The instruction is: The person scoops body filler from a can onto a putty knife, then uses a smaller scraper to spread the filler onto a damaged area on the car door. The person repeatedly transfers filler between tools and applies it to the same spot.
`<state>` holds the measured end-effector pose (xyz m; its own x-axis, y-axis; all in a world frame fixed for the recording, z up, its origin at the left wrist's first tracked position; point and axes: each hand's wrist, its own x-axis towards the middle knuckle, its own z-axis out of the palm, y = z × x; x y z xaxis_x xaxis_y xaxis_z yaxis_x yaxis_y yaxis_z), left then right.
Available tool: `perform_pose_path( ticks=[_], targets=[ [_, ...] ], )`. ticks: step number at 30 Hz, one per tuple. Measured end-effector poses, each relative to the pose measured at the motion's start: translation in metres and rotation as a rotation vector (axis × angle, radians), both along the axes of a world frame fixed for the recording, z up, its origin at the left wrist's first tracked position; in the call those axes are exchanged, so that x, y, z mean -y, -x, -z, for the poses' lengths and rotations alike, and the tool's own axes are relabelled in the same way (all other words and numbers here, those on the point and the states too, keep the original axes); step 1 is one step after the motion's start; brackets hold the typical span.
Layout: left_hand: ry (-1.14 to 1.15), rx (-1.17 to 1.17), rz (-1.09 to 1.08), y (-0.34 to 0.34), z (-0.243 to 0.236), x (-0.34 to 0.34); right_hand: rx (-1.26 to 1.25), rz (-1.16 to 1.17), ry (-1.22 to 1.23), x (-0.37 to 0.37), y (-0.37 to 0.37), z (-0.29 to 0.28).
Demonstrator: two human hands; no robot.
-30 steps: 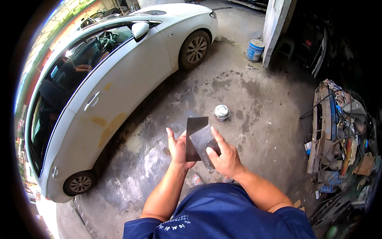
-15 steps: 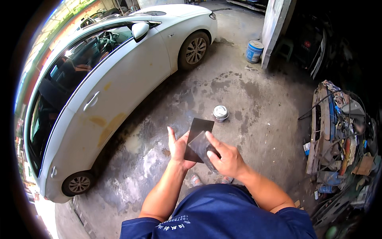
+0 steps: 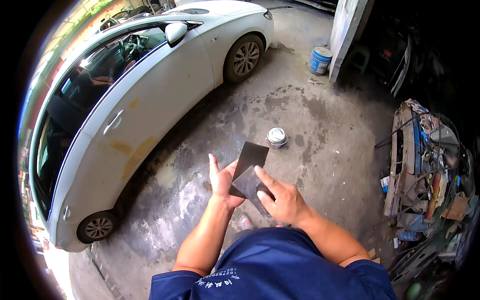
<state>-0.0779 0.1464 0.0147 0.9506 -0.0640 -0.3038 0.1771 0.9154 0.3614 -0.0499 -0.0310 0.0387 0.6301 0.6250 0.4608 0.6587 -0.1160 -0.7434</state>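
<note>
My left hand (image 3: 223,184) supports a dark, flat rectangular sheet (image 3: 251,154), its thumb held out to the side and its fingers hidden beneath. In my right hand (image 3: 286,200) is a thinner-looking grey rectangular piece (image 3: 246,183), with the index finger stretched along it. The grey piece overlaps the lower part of the dark sheet, at an angle to it. I cannot tell for sure what material either one is. Just beyond them, a small round can with a silvery lid (image 3: 276,136) stands on the floor.
A white car (image 3: 165,95) fills the left side, with yellowish patches (image 3: 135,155) on its doors. At the back right, a blue bucket (image 3: 320,61) stands by a pillar (image 3: 347,40). Car parts and scrap (image 3: 425,170) are piled on the right. The concrete floor (image 3: 330,130) is stained.
Both hands have shifted slightly up and left with the sheet. The grey piece has slid a little down and left across the dark sheet.
</note>
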Motion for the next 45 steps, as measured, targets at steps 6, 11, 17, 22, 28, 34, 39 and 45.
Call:
perform_pose_path(
  ticks=[6,11,17,22,28,34,39,45],
  targets=[
    [0.0,-0.022,-0.03,0.0,-0.003,-0.001,0.122,-0.055,-0.089,-0.006,0.005,0.002],
    [0.064,0.012,-0.004,-0.001,-0.012,0.001,-0.107,0.001,0.033,-0.005,-0.017,-0.01],
    [-0.019,0.01,-0.073,0.004,-0.006,-0.01,-0.653,-0.054,-0.323,0.018,-0.024,0.006],
    [-0.182,0.181,-0.204,0.006,-0.004,0.002,-1.005,-0.21,-0.302,0.034,-0.014,0.018],
    [-0.406,0.227,-0.178,0.013,0.001,0.023,-1.111,-0.196,-0.363,0.013,-0.053,-0.003],
    [-0.468,0.252,-0.167,0.008,0.007,0.017,-0.832,-0.196,-0.132,0.022,-0.023,0.032],
    [-0.773,0.325,-0.124,0.016,0.003,0.016,-0.924,-0.013,-0.603,0.026,-0.089,-0.023],
    [-1.178,0.293,-0.034,0.012,-0.004,-0.002,-0.934,0.045,-0.322,0.029,-0.073,-0.006]
  ],
)
